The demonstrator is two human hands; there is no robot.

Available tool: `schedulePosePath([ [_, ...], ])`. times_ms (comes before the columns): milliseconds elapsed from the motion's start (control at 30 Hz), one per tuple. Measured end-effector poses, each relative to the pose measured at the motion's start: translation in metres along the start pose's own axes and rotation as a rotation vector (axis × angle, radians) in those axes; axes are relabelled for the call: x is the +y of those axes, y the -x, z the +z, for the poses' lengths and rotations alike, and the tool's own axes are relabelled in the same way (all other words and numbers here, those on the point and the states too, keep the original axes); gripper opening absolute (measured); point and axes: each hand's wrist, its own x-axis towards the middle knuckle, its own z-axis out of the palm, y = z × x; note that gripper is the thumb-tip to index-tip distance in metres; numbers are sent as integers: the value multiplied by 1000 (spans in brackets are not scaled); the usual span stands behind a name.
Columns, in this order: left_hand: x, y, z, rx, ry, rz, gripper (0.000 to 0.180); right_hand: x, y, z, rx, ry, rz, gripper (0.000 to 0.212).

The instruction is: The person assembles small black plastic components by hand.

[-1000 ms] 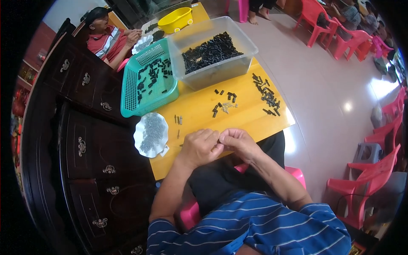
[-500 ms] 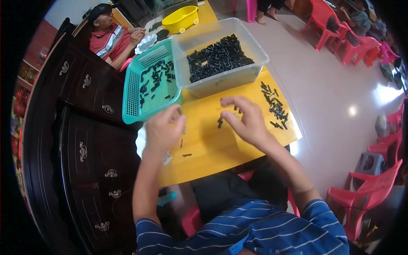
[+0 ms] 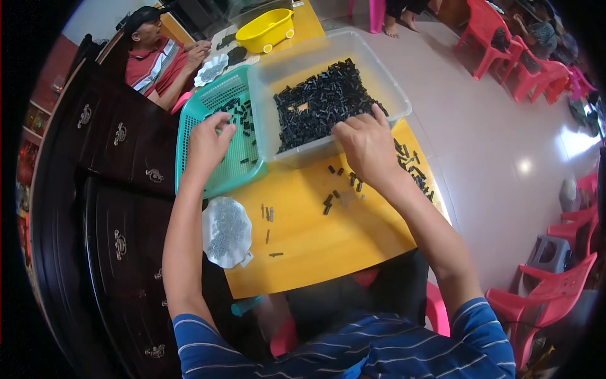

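Note:
My left hand (image 3: 208, 144) hovers over the teal mesh basket (image 3: 221, 177), fingers curled together above the small black parts lying in it; whether it pinches one I cannot tell. My right hand (image 3: 364, 144) reaches over the near wall of the clear plastic bin (image 3: 385, 85), its fingers touching the heap of black parts (image 3: 319, 104) inside. Loose black parts (image 3: 341, 186) lie scattered on the yellow table (image 3: 322, 243) just under that hand.
A white bag of small grey pieces (image 3: 227, 230) lies at the table's left edge. A dark wooden cabinet (image 3: 120, 189) stands left. Another person in a red shirt (image 3: 154, 60) sits beyond the basket by a yellow tub (image 3: 268, 30). Red plastic chairs (image 3: 555, 297) stand right.
Both hands have moved forward from the table's middle: the left up over the teal basket, the right up to the clear bin. One second ago they were together near the table's front edge.

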Motion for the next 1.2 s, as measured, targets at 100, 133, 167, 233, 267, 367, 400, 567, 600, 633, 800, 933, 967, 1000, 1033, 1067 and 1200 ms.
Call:
schedulePosePath([
  [100,54,-28,2,-76,123,4,18,3,11,-18,-76,-19,20,8],
  [133,64,-34,3,-121,157,20,17,1,14,-23,-78,-30,30,8],
  [167,64,-39,10,-106,121,160,17,-2,17,-27,-80,-46,37,8],
  [233,70,-52,26,-163,36,237,17,-9,21,-38,-96,-38,30,6],
  [267,73,-59,37,-224,-44,321,17,-12,25,-40,-86,-40,38,7],
  [367,75,-82,76,-483,-218,293,20,-16,31,-44,-76,-24,40,9],
  [400,73,-88,88,-484,-216,288,20,-18,31,-44,-84,-37,54,11],
  [567,58,-111,140,-786,-379,229,23,-20,31,-43,-21,-59,78,10],
  [600,56,-115,148,-791,-375,227,23,-20,30,-42,-27,-60,79,10],
  [633,51,-117,161,-819,-415,181,23,-19,31,-39,-11,-62,78,10],
  [800,40,-130,174,-882,-524,194,20,-16,26,-40,-28,-120,58,16],
  [933,45,-128,175,-816,-494,127,23,-12,31,-34,-40,-131,52,21],
  [967,48,-126,172,-802,-459,150,22,-11,32,-33,-26,-124,47,22],
  [1000,51,-127,170,-787,-426,174,20,-9,34,-33,-25,-120,48,22],
  [1033,47,-126,168,-786,-429,171,20,-11,35,-33,-27,-112,46,23],
  [1067,44,-127,165,-764,-376,170,19,-12,37,-33,-28,-104,43,24],
  [1200,41,-134,159,-839,-265,115,22,-14,40,-34,-24,-99,39,26],
])
